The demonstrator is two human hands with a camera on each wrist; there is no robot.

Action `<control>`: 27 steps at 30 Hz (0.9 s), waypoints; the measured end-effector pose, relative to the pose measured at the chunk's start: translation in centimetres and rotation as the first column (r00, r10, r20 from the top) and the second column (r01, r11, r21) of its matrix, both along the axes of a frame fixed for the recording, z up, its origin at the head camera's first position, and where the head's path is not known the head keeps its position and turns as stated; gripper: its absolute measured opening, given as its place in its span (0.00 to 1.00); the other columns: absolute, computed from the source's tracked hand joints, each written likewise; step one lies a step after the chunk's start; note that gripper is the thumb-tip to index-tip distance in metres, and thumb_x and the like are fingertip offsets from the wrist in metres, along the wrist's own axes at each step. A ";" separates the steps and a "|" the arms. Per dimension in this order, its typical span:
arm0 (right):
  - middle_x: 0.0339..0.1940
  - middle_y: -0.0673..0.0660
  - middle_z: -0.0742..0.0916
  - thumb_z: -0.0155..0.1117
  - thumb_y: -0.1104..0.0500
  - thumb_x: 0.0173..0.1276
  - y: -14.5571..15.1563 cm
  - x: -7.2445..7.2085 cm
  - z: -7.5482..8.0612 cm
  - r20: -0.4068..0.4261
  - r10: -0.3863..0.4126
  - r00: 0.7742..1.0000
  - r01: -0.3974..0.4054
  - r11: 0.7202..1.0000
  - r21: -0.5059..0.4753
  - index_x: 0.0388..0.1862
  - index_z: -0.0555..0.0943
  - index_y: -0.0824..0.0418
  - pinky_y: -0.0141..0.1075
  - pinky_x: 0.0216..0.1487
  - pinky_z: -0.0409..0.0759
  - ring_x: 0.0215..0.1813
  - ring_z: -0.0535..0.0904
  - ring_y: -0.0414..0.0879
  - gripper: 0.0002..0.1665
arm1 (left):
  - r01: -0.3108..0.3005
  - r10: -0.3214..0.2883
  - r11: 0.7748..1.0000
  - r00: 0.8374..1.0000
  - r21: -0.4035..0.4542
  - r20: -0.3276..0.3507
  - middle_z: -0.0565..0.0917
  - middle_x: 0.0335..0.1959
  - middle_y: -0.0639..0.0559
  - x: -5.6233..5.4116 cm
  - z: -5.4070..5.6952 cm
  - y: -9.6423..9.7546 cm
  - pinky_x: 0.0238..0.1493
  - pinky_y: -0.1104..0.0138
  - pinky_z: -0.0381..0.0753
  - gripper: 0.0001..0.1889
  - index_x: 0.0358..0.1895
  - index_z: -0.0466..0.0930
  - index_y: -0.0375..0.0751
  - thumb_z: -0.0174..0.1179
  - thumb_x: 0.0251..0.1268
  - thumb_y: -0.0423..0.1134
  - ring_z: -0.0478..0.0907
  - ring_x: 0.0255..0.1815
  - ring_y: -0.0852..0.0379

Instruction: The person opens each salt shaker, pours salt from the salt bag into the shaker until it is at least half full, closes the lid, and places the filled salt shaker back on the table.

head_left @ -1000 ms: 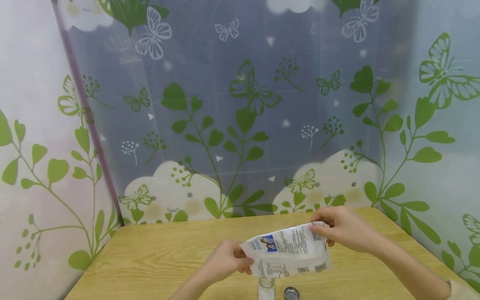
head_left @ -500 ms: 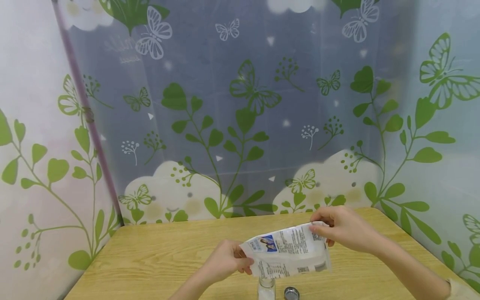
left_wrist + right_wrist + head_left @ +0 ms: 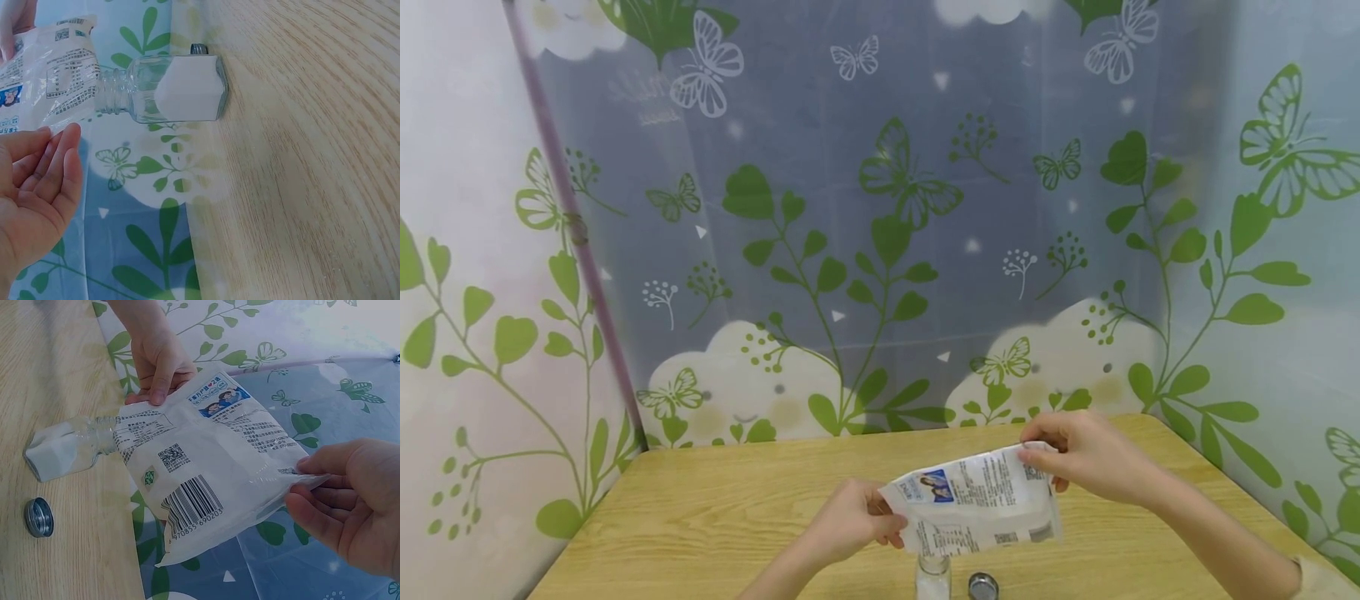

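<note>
A white printed plastic packet [image 3: 973, 504] is held tilted between both hands, low in the head view. My left hand [image 3: 859, 523] pinches its lower left corner between thumb and fingers. At the upper right end, my right hand [image 3: 1086, 457] pinches the packet's edge. Beneath the packet stands a clear glass jar [image 3: 178, 87], upright on the table and partly filled with white powder. The packet's corner overlaps the jar's threaded mouth [image 3: 106, 434]. A round metal lid [image 3: 39, 517] lies beside the jar.
The light wooden table [image 3: 715, 517] is bounded by hanging printed curtains, with the back one [image 3: 820, 275] at its far edge. A dark pole [image 3: 576, 225] slants down at the left.
</note>
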State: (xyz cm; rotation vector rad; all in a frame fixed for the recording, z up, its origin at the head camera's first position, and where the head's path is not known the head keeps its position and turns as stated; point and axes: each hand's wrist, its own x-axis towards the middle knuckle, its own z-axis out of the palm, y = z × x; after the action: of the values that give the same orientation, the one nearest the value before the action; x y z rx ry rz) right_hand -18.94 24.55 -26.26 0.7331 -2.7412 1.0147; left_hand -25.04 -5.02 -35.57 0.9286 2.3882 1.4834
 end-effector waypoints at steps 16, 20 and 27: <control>0.27 0.48 0.84 0.60 0.54 0.66 0.1 0.0 0.0 0.006 0.014 1.000 -0.014 1.000 -0.020 0.38 0.79 0.62 0.35 0.22 0.78 0.22 0.76 0.39 0.11 | 0.009 -0.009 1.000 1.000 0.017 -0.014 0.83 0.20 0.48 -0.1 -0.2 0.1 0.24 0.70 0.77 0.06 0.34 0.84 0.34 0.61 0.55 0.32 0.80 0.21 0.57; 0.27 0.48 0.83 0.60 0.54 0.66 0.1 0.0 0.0 0.008 0.010 1.000 -0.010 1.000 -0.017 0.37 0.79 0.62 0.35 0.22 0.78 0.22 0.76 0.39 0.11 | 0.008 -0.008 1.000 1.000 0.019 -0.008 0.83 0.20 0.48 -0.1 -0.1 0.2 0.24 0.70 0.77 0.06 0.34 0.84 0.34 0.61 0.55 0.32 0.80 0.21 0.58; 0.27 0.48 0.83 0.60 0.54 0.66 0.1 0.0 -0.1 0.008 0.004 1.000 -0.004 1.000 -0.011 0.37 0.79 0.62 0.35 0.22 0.78 0.22 0.76 0.39 0.11 | 0.008 -0.007 1.000 1.000 0.019 -0.005 0.83 0.20 0.48 -0.1 -0.1 0.2 0.24 0.70 0.77 0.05 0.34 0.84 0.35 0.61 0.55 0.32 0.80 0.21 0.58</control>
State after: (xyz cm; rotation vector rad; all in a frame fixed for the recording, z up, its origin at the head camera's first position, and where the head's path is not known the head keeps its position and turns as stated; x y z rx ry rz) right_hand -18.94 24.70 -26.35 0.7344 -2.7399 1.0351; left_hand -25.11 -4.86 -35.70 0.9451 2.3754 1.5050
